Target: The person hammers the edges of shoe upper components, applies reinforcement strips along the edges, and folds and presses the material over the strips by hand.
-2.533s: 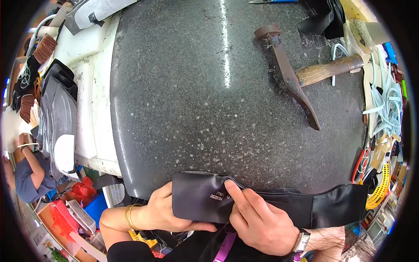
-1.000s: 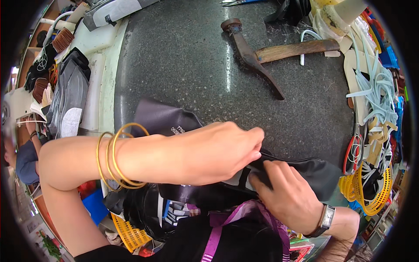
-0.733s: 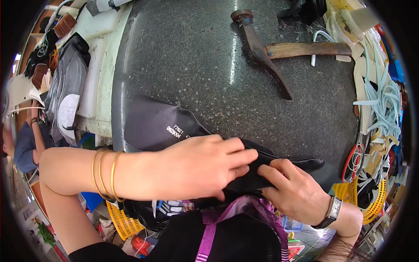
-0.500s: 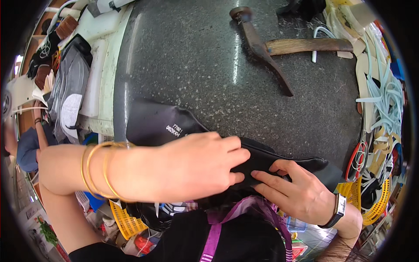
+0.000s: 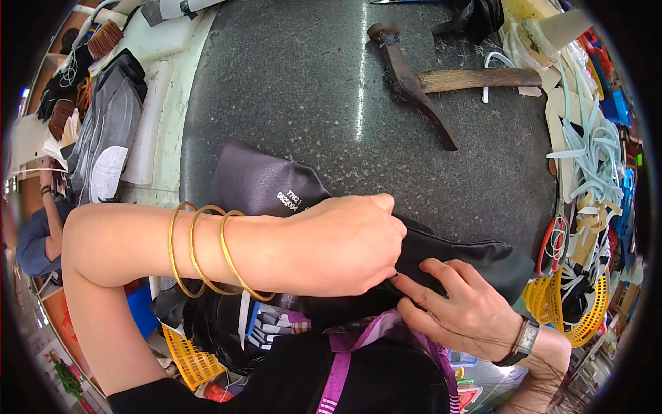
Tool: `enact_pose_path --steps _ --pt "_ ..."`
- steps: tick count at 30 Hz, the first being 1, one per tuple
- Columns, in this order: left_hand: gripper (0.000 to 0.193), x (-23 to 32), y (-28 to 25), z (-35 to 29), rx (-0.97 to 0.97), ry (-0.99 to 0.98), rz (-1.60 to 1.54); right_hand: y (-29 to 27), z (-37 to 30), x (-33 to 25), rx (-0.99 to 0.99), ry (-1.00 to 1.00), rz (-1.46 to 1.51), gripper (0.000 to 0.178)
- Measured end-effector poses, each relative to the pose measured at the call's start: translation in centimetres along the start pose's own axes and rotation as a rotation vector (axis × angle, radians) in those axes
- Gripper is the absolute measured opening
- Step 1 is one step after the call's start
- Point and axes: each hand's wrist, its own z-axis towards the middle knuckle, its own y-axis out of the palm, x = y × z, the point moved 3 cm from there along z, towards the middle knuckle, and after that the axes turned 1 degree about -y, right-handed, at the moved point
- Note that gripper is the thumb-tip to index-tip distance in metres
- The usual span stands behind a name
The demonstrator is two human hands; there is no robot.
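A piece of black leather (image 5: 258, 176) with small white print lies along the near edge of the dark speckled worktop (image 5: 296, 96). My left hand (image 5: 345, 241) reaches across it from the left, knuckles up and fingers curled closed on its middle part; the fingertips are hidden under the hand. Close by on the right, my right hand (image 5: 469, 310) bends its fingers over the leather, with the fingertips pressed on a fold near the left hand. The right end of the leather sticks out beyond that hand.
A hammer with a wooden handle (image 5: 476, 79) lies at the far right. Red-handled scissors (image 5: 552, 245) and pale blue strips (image 5: 593, 159) line the right edge. Grey cut pieces (image 5: 107, 124) are stacked on the left. A yellow basket (image 5: 193, 355) stands below. A person's arm (image 5: 49, 224) shows far left.
My left hand has curled from spread fingers to a closed grip and turned its knuckles upward. The leather's left end has swung up and to the right. My right hand stays nearly in place.
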Motion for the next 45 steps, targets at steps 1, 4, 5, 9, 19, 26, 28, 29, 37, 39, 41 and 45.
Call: enact_pose_path --steps 1,4,5,9,19,26,28,29,37,39,41,45 --pt "0.02 0.2 -0.1 -0.2 -0.011 0.04 0.033 0.1 0.4 -0.5 0.001 0.029 -0.102 0.027" --pt "0.026 0.3 -0.3 -0.7 -0.102 0.115 0.051 -0.1 2.0 0.0 0.054 0.187 0.04 0.033" --pt "0.026 -0.2 -0.9 -1.2 -0.105 0.094 0.064 0.1 2.7 0.4 0.071 0.334 0.214 0.036" --pt "0.045 -5.3 -0.5 -2.6 -0.028 -0.023 -0.961 1.9 4.8 -1.7 0.002 0.14 -0.227 0.016" --pt "0.078 -1.9 2.1 -8.5 -0.054 0.156 0.343 0.3 1.0 -0.8 0.163 0.156 -0.376 0.021" --pt "0.033 3.1 1.3 -1.5 0.236 0.207 0.825 3.4 -0.7 -0.5 0.351 0.311 -0.285 0.039" --pt "0.026 3.7 2.0 -1.0 0.137 0.162 0.885 3.1 -2.4 -0.3 0.306 0.32 -0.313 0.043" --pt "0.026 3.6 1.9 -0.8 0.155 0.154 0.894 3.6 -4.3 0.4 0.312 0.417 -0.312 0.048" --pt "0.038 4.7 2.5 2.2 0.166 0.052 0.896 2.7 -9.0 3.2 0.154 0.436 -0.339 0.061" --pt "0.04 3.6 2.3 0.3 0.185 0.066 0.843 2.4 -10.2 3.7 0.041 0.343 -0.335 0.067" --pt "0.041 4.0 1.3 -1.0 0.186 0.03 0.855 1.2 -10.5 3.3 0.195 0.363 -0.244 0.052" --pt "0.045 6.5 7.9 -3.8 -0.051 0.069 0.449 -0.9 -11.8 0.2 0.309 0.241 -0.058 0.042"
